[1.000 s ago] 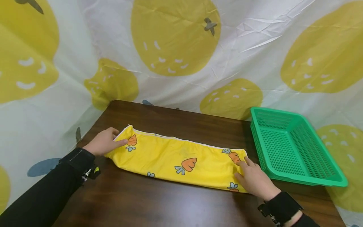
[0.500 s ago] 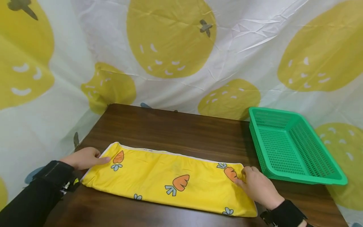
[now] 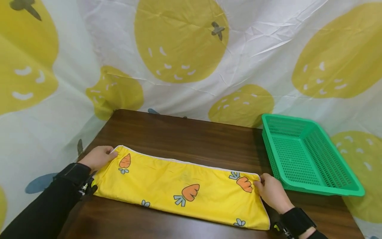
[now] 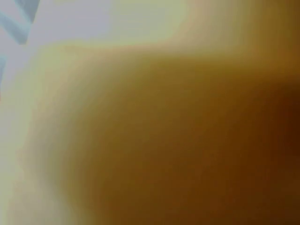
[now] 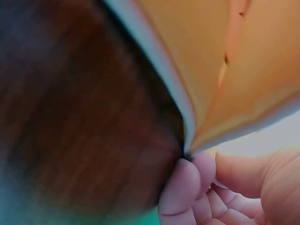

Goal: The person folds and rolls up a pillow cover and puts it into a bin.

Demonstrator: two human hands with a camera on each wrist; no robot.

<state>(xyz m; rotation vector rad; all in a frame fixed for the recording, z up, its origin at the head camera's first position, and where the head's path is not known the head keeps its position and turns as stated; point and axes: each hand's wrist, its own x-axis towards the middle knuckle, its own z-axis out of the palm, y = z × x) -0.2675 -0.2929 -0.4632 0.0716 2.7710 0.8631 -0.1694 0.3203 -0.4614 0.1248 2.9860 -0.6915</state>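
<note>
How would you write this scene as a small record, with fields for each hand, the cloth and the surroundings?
Left hand: pinches the far left corner of the yellow cloth
Right hand: pinches the far right corner
Cloth pattern: orange carrots, white edging
Green basket: on the table, right of the cloth
Table colour: dark brown
Backdrop: white, with yellow fruit print
Left wrist view: too blurred to add detail
</note>
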